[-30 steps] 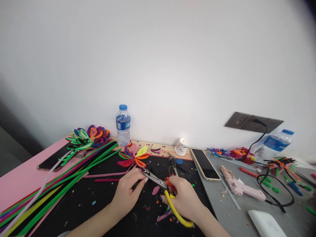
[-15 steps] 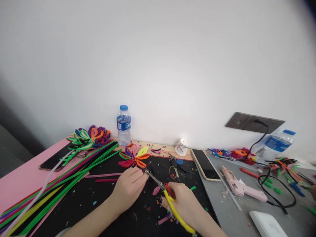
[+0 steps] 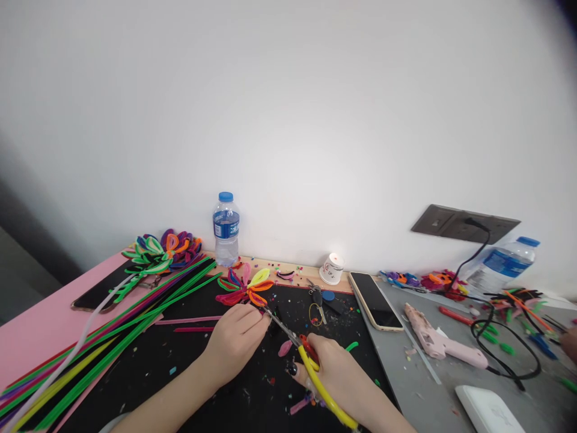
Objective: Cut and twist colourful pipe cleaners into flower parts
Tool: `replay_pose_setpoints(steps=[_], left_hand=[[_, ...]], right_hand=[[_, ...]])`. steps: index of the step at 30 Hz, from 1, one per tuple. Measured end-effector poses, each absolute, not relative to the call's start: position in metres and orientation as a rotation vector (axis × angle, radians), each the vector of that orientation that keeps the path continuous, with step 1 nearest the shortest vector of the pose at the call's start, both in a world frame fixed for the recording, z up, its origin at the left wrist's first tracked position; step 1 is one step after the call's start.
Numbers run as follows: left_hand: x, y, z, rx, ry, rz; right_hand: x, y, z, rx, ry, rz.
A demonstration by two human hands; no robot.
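A pipe cleaner flower (image 3: 246,287) with pink, yellow, orange, red and blue-green looped petals stands just beyond my left hand (image 3: 238,338). That hand's fingers are closed at the flower's base, and the part they pinch is hidden. My right hand (image 3: 336,370) is wrapped round scissors (image 3: 315,376) with yellow and red handles. Their metal blades point up and left, the tips close by my left fingertips under the flower. Whether the blades touch anything I cannot tell. A small pink looped piece (image 3: 285,347) lies on the black mat beside the blades.
Loose pipe cleaners (image 3: 130,328) and finished flowers (image 3: 166,249) lie left. A water bottle (image 3: 226,231), paper cup (image 3: 332,269) and keys (image 3: 317,297) line the back. To the right are a phone (image 3: 376,300), a pink glue gun (image 3: 444,343) with cord, and a white case (image 3: 487,409).
Hardly anything differs. My right hand and the scissors have shifted very slightly, while my left hand keeps its hold at the flower's base.
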State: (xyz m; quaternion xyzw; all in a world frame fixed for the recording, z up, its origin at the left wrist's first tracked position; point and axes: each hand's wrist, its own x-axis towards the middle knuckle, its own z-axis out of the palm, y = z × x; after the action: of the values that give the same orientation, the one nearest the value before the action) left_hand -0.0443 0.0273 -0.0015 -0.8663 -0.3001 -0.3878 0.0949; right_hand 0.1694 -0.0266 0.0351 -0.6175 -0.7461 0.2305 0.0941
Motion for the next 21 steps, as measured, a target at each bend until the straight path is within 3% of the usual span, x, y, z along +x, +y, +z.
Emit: replay_pose_setpoints(steps=[21], left_hand=[[-0.0400, 0.0286, -0.0069, -2.641, -0.939, -1.044]], right_hand=[[0.1644, -0.0248, 0.0346, -1.937, -2.096, 0.793]])
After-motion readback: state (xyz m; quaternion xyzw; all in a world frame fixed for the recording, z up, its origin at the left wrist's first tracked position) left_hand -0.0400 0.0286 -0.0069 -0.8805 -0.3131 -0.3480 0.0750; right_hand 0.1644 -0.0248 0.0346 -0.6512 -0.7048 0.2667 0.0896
